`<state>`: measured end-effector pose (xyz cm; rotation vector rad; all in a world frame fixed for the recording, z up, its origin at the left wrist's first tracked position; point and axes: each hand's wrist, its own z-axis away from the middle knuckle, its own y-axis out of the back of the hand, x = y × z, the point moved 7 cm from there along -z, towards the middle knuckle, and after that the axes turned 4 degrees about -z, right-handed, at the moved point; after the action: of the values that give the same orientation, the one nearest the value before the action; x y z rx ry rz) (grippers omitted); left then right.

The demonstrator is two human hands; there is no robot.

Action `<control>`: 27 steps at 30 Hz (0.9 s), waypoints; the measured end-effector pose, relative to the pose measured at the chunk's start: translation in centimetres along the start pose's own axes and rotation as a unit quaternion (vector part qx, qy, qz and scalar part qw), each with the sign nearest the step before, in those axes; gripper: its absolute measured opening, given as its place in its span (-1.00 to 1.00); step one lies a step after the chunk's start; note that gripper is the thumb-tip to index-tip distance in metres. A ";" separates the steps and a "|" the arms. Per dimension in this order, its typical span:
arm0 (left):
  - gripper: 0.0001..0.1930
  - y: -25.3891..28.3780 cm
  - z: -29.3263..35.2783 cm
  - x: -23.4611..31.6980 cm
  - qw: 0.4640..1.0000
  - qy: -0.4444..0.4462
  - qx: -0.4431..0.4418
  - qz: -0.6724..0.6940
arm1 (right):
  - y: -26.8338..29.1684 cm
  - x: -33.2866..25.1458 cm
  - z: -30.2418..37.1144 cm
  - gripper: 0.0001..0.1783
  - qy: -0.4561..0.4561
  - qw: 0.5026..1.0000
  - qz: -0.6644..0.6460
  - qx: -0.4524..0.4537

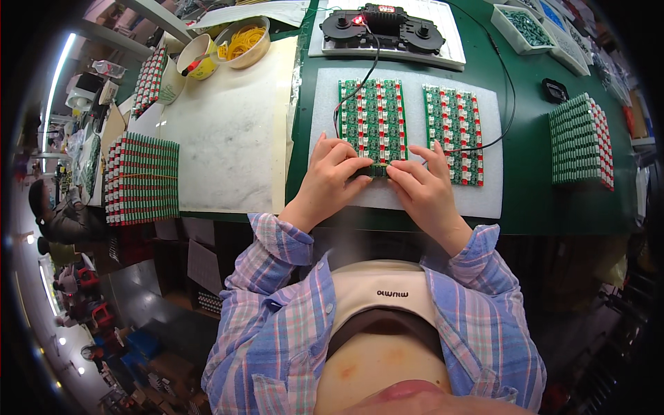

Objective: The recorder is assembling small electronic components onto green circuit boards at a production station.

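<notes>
A green circuit board panel [372,117] with rows of white and red connectors lies on a pale foam mat [325,97]. At its near edge, my left hand [330,171] and my right hand [427,181] meet from either side. Their closed fingertips pinch a small dark, green-edged strip [378,171] between them. Whether the strip is joined to the panel cannot be made out. A second similar panel [453,131] lies to the right, just beyond my right hand. One thin black cable [374,66] runs down along the left side of the first panel.
A black device with two round reels [384,31] and a red light stands at the back. Stacks of boards rise at left [142,180] and right [582,142]. Bowls, one with yellow bands [245,43], sit back left; parts trays [522,31] back right.
</notes>
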<state>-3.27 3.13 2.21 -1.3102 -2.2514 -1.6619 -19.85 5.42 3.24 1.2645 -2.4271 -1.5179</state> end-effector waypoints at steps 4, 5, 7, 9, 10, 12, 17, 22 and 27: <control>-0.71 0.0 0.1 0.1 1.000 0.014 -0.024 -0.014 | -0.2 -0.3 0.2 -0.75 -0.006 1.000 -0.016 -0.026; -0.71 0.0 0.1 0.1 1.000 0.009 -0.021 -0.015 | -0.2 -0.4 0.2 -0.75 -0.005 1.000 -0.012 -0.022; -0.68 -0.2 0.2 0.1 0.999 -0.002 -0.029 -0.027 | -0.3 -0.3 0.1 -0.73 -0.005 0.999 -0.010 -0.032; -0.64 -0.5 0.4 0.2 0.999 -0.013 -0.038 -0.037 | -0.4 -0.4 0.1 -0.71 -0.007 0.999 -0.006 -0.043; -0.64 -0.6 0.5 0.1 0.999 -0.019 -0.037 -0.035 | -0.2 -0.6 0.0 -0.71 -0.008 0.999 -0.001 -0.040; -0.63 -1.0 0.7 0.1 0.999 -0.021 -0.046 -0.020 | 0.3 -1.1 -0.3 -0.68 -0.019 0.998 0.022 -0.057; -0.58 -1.0 0.9 0.8 0.996 -0.044 -0.067 -0.043 | 3.4 -3.4 -3.5 -0.58 -0.038 0.997 -0.065 -0.033; -0.52 -1.4 0.4 1.2 0.994 -0.056 -0.077 -0.053 | 6.5 -11.1 -9.5 -0.20 0.048 0.445 -0.891 -0.079; -0.48 -1.3 0.5 1.1 0.995 -0.046 -0.080 -0.037 | 7.9 -16.5 -12.0 -0.08 0.090 0.323 -0.940 -0.067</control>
<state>-4.61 4.12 1.53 -1.3794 -2.2858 -1.8792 -8.88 8.48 21.88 3.7417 0.6710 -0.7366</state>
